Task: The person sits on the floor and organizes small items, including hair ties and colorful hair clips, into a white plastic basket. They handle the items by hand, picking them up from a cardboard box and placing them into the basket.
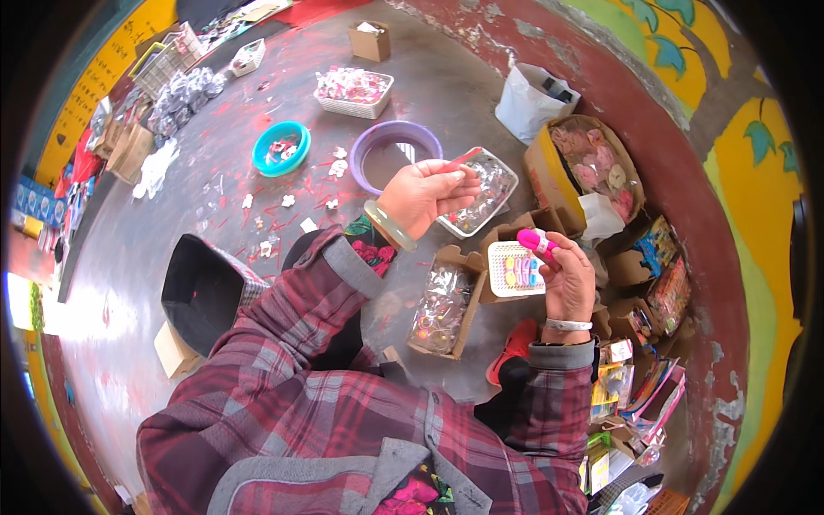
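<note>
Left hand [429, 196]: just above frame centre, forearm slanting up from the lower left, wrist ringed by a pale bangle [390, 227]. Thumb and index finger meet at the tips, the other fingers loosely curled and extended toward the right. Cannot tell whether this grip is clamped on anything (a thin reddish sliver shows by the fingertips, possibly background).

Right hand [569, 279]: right of centre, forearm nearly vertical from the lower right, a white bracelet [568, 325] at the wrist. Fingers bend toward the left; grip is closed on a bright pink bundle [527, 239] with a pale band, held between thumb and fingers.

Bundle position: right of centre, overlapping in view the top edge of a white basket [491, 273] of small coloured pieces. Left of the basket, a cardboard box [469, 319] of clear packets. Above it, a white tray [514, 184]. Upper centre, a purple basin [359, 150] on the grey floor [202, 167].
</note>
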The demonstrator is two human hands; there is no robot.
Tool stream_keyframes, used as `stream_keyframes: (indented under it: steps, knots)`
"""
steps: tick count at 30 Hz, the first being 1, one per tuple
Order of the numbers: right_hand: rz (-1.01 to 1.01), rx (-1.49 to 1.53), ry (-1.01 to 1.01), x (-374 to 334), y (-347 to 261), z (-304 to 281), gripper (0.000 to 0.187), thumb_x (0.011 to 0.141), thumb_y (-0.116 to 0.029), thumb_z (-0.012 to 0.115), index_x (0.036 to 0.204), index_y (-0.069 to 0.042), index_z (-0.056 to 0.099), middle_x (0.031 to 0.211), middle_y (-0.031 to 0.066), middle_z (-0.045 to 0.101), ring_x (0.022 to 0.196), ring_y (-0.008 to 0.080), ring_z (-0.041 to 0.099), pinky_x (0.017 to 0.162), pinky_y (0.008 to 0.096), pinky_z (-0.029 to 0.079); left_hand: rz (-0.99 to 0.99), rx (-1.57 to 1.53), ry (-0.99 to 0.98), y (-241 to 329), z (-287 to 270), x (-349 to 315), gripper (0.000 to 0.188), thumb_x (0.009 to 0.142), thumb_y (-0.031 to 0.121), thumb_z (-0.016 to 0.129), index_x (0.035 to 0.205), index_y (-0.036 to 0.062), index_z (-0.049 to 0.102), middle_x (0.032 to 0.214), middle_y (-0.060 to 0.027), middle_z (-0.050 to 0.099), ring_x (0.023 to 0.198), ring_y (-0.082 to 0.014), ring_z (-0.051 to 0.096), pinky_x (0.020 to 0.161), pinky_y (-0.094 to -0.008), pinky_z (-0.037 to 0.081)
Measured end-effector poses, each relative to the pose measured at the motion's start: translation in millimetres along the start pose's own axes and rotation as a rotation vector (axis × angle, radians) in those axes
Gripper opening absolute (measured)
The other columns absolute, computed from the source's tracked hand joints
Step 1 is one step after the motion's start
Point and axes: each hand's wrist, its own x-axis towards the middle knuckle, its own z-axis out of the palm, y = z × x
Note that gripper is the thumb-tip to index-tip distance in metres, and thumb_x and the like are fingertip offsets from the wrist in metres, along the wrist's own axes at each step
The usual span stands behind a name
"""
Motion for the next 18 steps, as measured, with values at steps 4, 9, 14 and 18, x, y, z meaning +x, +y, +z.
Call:
stream_keyframes:
  steps: [4,9,14,18]
  knots:
    - [-0.059,-0.017,-0.019,0,-1,1,0.022,0.078,0.001,0.054,0.100,0.005,0.058,0.095,0.0090,0.060,0.077,0.0133,0.059,0.060,0.0213,0.050,-0.007,0.106,0.102,-21,-7,6,0.021,0.086,0.007,0.052,0.103,-0.0040,0.055,0.101,-0.0144,0.060,0.094,-0.0244,0.060,0.083,-0.0332,0.048]
    - [-0.045,-0.038,-0.041,-3,-3,4,0.021,0.077,0.002,0.050,0.096,0.004,0.060,0.090,0.0088,0.061,0.074,0.0126,0.058,0.060,0.0217,0.048,-0.122,0.175,0.047,-36,6,9,0.022,0.086,0.011,0.053,0.105,-0.0002,0.056,0.101,-0.0119,0.061,0.092,-0.0206,0.061,0.080,-0.0296,0.048]
    - [-0.019,-0.070,-0.052,-6,-3,16,0.022,0.075,0.003,0.041,0.086,0.003,0.059,0.079,0.0069,0.058,0.063,0.0117,0.053,0.053,0.0209,0.043,-0.186,0.296,-0.023,-43,9,2,0.022,0.087,0.013,0.054,0.104,0.0008,0.057,0.094,-0.0078,0.063,0.089,-0.0154,0.061,0.073,-0.0259,0.048]
    - [0.098,-0.126,-0.052,-9,-9,18,0.014,0.084,-0.007,0.046,0.084,0.000,0.057,0.072,0.0035,0.055,0.051,0.0070,0.047,0.040,0.0172,0.035,-0.181,0.393,-0.067,-45,14,-1,0.022,0.085,0.013,0.056,0.102,0.0006,0.058,0.093,-0.0068,0.063,0.084,-0.0113,0.061,0.066,-0.0213,0.048]
